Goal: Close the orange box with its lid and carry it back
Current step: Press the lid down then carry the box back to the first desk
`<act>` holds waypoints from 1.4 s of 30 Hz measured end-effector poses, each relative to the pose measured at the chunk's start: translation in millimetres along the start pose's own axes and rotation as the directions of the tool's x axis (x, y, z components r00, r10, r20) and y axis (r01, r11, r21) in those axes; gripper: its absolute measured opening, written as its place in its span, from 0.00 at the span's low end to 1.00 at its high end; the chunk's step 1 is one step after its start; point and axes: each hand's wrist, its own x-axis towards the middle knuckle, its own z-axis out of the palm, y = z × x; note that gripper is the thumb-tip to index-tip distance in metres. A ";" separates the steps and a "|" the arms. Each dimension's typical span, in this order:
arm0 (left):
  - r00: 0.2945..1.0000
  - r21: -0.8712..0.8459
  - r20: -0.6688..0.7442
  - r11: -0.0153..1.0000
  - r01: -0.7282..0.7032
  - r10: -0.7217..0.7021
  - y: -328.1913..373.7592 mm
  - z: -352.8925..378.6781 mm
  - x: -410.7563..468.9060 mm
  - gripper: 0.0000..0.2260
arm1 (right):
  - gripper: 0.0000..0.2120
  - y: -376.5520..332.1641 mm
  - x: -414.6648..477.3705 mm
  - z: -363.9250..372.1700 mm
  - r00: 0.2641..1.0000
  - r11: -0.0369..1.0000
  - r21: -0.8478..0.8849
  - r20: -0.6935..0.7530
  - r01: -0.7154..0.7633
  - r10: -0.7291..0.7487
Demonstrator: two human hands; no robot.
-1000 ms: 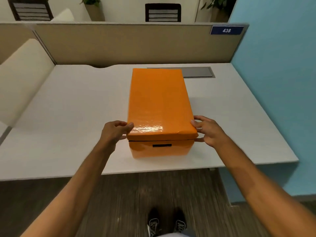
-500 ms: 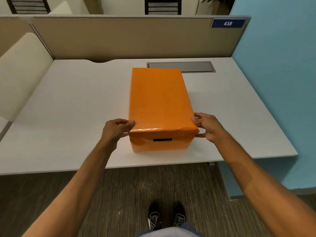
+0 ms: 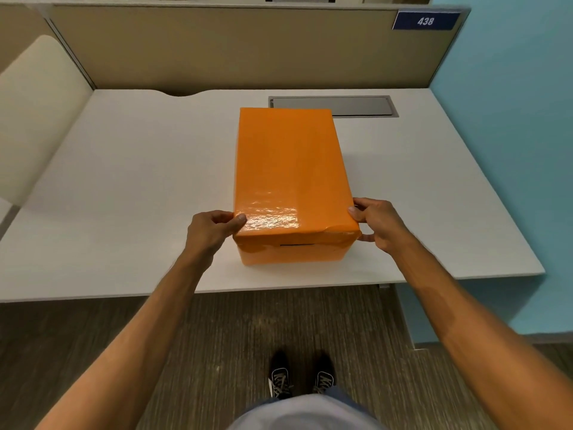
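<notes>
The glossy orange cardboard lid (image 3: pixel 291 169) is now sitting lower on the orange box (image 3: pixel 291 254), its earlier gap gone. Left hand (image 3: pixel 209 232) and right hand (image 3: pixel 379 223) are each pinching a near lid corner on the white desk (image 3: pixel 124 197), so lifting comes next.

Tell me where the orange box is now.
In the head view, the orange box sits on the desk, centre-right, near its front edge, between left hand and right hand.

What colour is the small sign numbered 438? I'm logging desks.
Dark blue with white digits, head view.

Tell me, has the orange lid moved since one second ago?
Yes. The lid has come down over the orange box: its near edge now reaches the dark slot, which earlier showed fully below it.
</notes>
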 end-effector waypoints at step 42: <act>0.993 -0.088 -0.117 0.996 -0.009 -0.001 106.3 9.2 236.7 0.23 | 0.25 -135.8 211.5 30.0 0.924 0.859 -0.380 -0.025 0.344 -0.381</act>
